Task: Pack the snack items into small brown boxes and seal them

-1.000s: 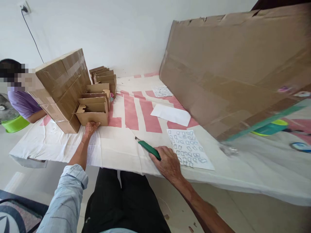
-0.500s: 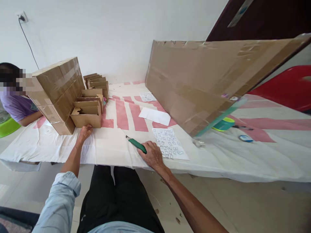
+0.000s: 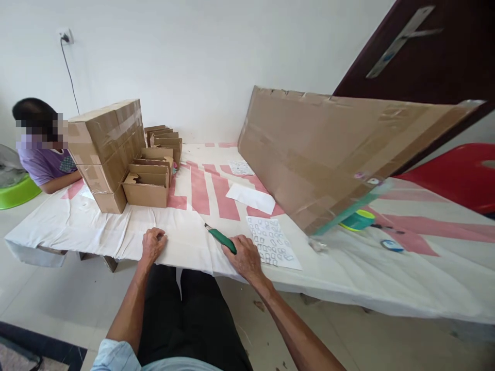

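Note:
My right hand [image 3: 244, 256] rests on the cloth and is closed around a green box cutter [image 3: 222, 240], whose tip points up and to the left. Beside that hand lies a white sheet with drawn box shapes [image 3: 274, 242]. Near the front edge of the table my left hand [image 3: 153, 245] is loosely closed, fingers curled, with nothing visible in it. Beyond it stands a small open cardboard box [image 3: 146, 196], one of a row of open boxes running back toward the wall. A stack of taped cardboard boxes [image 3: 106, 154] rises just left of the row.
A large taped cardboard panel [image 3: 309, 149] leans at an angle on the right. A teal tape roll [image 3: 356, 220] and a blue-white roll [image 3: 392, 246] lie beyond it. Another person in a purple shirt [image 3: 48, 162] is at the table's left end. A red chair [image 3: 456, 175] stands far right.
My left hand has left the foot of the nearest open box and moved right and toward me. The right hand still holds the box cutter. The view has shifted slightly left and up.

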The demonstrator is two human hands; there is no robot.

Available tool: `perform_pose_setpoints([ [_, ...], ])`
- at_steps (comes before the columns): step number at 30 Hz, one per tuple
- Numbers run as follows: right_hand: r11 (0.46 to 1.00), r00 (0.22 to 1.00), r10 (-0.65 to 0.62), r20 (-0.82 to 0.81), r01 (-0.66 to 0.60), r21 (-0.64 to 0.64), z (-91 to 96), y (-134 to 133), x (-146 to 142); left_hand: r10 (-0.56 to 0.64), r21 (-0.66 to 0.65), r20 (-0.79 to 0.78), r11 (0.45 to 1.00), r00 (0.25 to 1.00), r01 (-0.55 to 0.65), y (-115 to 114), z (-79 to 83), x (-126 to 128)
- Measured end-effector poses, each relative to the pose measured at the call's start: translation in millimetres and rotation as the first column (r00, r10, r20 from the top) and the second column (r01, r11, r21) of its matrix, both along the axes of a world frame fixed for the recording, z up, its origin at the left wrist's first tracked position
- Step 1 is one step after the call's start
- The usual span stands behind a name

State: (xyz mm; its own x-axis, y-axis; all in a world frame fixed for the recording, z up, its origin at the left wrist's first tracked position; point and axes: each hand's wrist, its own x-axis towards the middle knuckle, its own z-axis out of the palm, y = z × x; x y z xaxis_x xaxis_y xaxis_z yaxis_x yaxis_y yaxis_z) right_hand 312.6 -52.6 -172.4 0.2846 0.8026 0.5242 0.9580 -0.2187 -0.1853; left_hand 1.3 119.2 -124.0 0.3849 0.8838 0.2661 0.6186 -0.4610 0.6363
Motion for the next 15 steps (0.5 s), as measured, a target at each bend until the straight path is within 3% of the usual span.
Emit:
perform_pose_setpoints([
  [3, 1.0, 0.997, 0.022, -0.071, -0.021, 0.014, 4.7, -2, -4, -0.002, 0.001, 0.004, 1.0, 1.0, 0.002, -1, 2.8, -1],
  [6, 0.999, 0.946, 0.037, -0.321, -0.023, 0.046, 21.0, 1, -8, -0.014, -0.003, 0.008, 1.0, 1.0, 0.014, 7, 7.9, -2],
  [10, 0.994, 0.666, 0.006, -0.746, 0.075, 0.075, 58.6, 35, -11, -0.007, 0.007, 0.009, 1.0, 1.0, 0.007, 42, 20.4, 0],
  [15, 0.995, 0.417, 0.054, -0.907, 0.051, 0.083, 95.4, 137, -2, 0.004, 0.004, 0.0, 1.0, 1.0, -0.004, 105, 33.7, 12],
])
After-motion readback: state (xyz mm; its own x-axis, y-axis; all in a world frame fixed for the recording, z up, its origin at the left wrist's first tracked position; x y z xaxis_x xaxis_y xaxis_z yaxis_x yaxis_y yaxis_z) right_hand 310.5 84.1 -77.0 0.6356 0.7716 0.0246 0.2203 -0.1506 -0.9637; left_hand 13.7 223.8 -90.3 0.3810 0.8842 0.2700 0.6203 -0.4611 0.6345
